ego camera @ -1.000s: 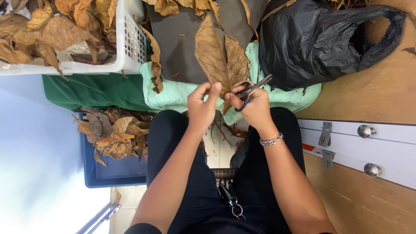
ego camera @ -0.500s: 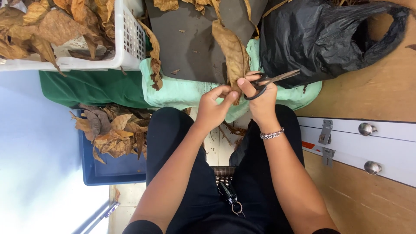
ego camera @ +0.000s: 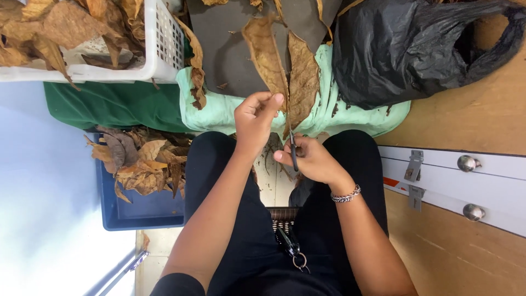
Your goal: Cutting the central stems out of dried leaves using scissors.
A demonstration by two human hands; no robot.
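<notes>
My left hand (ego camera: 256,116) pinches the lower end of a long dry brown leaf (ego camera: 267,55) that now splits into two halves, the right half (ego camera: 302,79) hanging beside it. My right hand (ego camera: 308,159) sits just below, closed around small dark scissors (ego camera: 293,153) with the blades pointing up toward the base of the leaf. Both hands hover over my lap, above a pale green cloth (ego camera: 219,107) and a dark grey mat (ego camera: 230,49).
A white plastic basket (ego camera: 164,49) of dry leaves stands at the upper left. A blue bin (ego camera: 137,211) with more leaves sits at the left. A black plastic bag (ego camera: 394,49) lies at the upper right on the wooden floor. Keys (ego camera: 293,249) hang at my waist.
The scissors came down from the top of the leaf to its base. The leaf now lies parted in two halves. My left hand shifted slightly up and left.
</notes>
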